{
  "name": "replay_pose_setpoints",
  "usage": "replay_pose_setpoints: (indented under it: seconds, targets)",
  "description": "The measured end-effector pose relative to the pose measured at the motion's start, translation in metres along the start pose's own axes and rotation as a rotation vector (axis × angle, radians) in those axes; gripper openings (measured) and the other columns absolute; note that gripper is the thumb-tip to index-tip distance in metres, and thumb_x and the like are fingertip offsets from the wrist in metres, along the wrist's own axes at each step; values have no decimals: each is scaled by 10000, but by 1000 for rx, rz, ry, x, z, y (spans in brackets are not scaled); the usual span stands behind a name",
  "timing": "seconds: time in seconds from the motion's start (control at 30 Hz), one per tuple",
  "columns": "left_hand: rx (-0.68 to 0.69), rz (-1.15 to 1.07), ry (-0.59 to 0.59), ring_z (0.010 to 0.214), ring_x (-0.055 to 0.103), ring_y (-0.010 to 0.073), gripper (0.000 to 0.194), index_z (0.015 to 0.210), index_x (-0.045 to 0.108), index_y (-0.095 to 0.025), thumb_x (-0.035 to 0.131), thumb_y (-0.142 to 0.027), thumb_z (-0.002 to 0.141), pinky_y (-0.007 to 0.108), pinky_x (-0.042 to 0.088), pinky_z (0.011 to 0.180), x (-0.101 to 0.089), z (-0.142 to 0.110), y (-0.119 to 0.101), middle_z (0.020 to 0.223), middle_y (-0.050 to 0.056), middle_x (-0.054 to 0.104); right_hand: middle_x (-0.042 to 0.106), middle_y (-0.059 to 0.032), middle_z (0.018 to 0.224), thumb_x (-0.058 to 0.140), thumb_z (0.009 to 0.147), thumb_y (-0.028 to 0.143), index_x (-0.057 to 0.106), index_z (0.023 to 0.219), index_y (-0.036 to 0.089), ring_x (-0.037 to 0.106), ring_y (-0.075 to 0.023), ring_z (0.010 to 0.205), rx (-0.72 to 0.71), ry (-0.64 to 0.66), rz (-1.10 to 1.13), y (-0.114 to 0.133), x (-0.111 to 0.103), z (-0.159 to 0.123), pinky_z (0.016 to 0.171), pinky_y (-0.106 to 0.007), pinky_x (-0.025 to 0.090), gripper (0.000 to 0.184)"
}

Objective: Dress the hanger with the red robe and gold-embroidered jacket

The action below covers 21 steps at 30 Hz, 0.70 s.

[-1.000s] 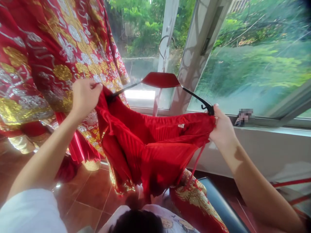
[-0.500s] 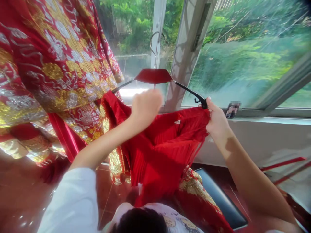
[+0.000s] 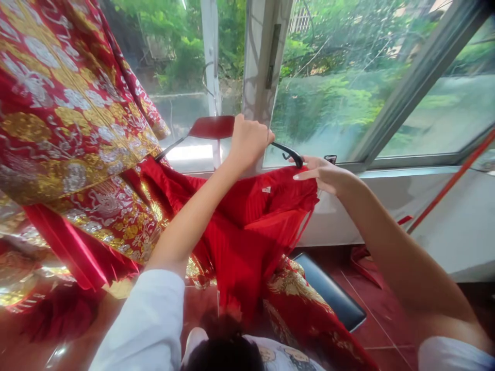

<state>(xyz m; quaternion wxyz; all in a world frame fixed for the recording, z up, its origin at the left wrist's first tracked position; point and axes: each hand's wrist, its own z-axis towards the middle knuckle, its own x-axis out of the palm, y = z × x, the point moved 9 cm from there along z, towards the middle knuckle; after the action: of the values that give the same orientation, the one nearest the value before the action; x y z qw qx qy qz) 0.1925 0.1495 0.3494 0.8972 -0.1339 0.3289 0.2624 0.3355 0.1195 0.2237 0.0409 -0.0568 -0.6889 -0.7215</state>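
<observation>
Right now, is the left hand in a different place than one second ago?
Yes, to the right. One second ago the left hand was well left of the upright window post; now it overlaps the lower part of that post.

A bright red, pleated fabric garment (image 3: 242, 245) spreads wide, its top corners at the ends of a black-armed hanger with a dark red centre plate (image 3: 211, 127). Its gathered top gapes open, showing a small white label (image 3: 266, 189) inside; the hanger's hook points upward.

Ahead of you: daylit windows (image 3: 261, 51), greenery (image 3: 181, 41) outside, pale wall (image 3: 332, 229) below, reddish tiled floor (image 3: 375, 319), dark bench (image 3: 328, 291).
</observation>
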Motion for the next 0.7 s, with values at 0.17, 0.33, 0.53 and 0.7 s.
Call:
replay_pose_setpoints:
  seconds: [0.17, 0.33, 0.53, 0.7]
  targets:
    - [-59, 202, 34, 867, 657, 235, 381, 746, 728, -71, 415, -202, 919, 502, 265, 1025, -3, 2, -1, 766, 120, 717, 697, -4, 669, 692, 520, -87, 626, 919, 163, 638, -163, 499, -27, -89, -197, 16, -21, 23, 453, -243, 513, 476]
    - [-74, 315, 79, 865, 642, 244, 444, 834, 752, -87, 351, -243, 942, 472, 306, 981, -5, -2, -4, 809, 136, 722, 654, 1, 586, 664, 609, -76, 620, 857, 156, 570, -124, 481, -109, -186, -331, 60, -16, 35, 472, -230, 465, 343]
    - [-88, 370, 101, 886, 627, 263, 437, 972, 728, -52, 328, -228, 965, 455, 316, 964, 6, -2, 2, 874, 164, 707, 650, -39, 746, 669, 703, 24, 619, 879, 172, 555, -150, 665, -552, -463, -888, 120, 33, -5, 620, -273, 440, 236]
    - [-50, 385, 82, 1051, 594, 286, 509, 1423, 451, -53, 322, -229, 964, 432, 347, 965, -8, -9, -10, 1182, 198, 637, 650, -184, 1015, 435, 868, 70, 577, 1086, 102, 620, -267, 826, -580, -460, -1637, 61, 111, -43, 646, -325, 407, 262]
